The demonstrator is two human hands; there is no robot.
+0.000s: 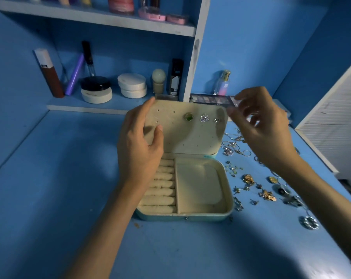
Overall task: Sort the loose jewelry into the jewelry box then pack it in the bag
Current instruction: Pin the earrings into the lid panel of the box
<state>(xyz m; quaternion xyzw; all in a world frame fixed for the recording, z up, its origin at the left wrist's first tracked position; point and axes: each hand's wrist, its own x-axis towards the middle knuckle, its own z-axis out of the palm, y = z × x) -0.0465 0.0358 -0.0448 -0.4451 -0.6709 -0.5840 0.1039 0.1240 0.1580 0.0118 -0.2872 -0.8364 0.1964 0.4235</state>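
Sorting is going on; the left hand (139, 150) is gripping the lid (190, 135) of the box (190, 216); the right hand (265, 127) is hovering beside the lid, its fingers (242, 97) blurred, so I cannot tell their hold; next is probably pinching up jewelry (249, 179) lying right of the box.

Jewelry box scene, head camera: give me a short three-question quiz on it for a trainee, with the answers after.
1. True or false: the teal jewelry box with cream lining lies shut on the blue table.
2. How many earrings are pinned in the box's raised lid panel? A one, B three, C six.
3. Fill in: the pile of loose gold and silver jewelry lies on the person's ____ side of the box.
Key: 1 false, it stands open; 2 B; 3 right.
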